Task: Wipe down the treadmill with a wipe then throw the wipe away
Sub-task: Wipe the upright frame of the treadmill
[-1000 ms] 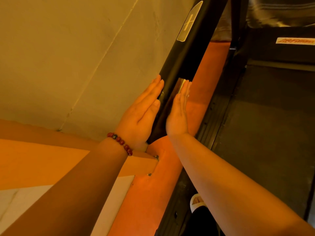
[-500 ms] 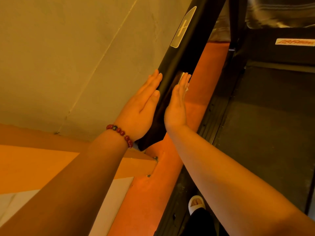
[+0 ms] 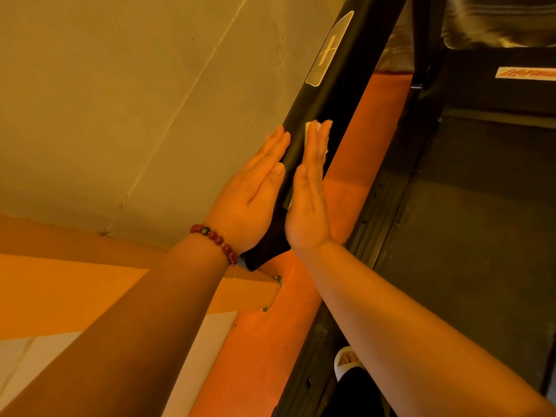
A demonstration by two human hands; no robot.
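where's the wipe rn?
Head view, centre: the wipe is pressed flat under the right hand against the black treadmill rail, its edge peeking past the fingertips; the left hand is flat on the rail's other side.

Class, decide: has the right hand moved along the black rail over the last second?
Yes. The right hand has slid up the rail, closer to its pale label.

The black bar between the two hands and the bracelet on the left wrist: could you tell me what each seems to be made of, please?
The black bar looks like smooth, coated metal or hard plastic: an even satin sheen with crisp edges; which of the two I cannot tell. The bracelet is a string of round, glossy dark red beads with one darker bead, possibly polished stone, glass or wood.
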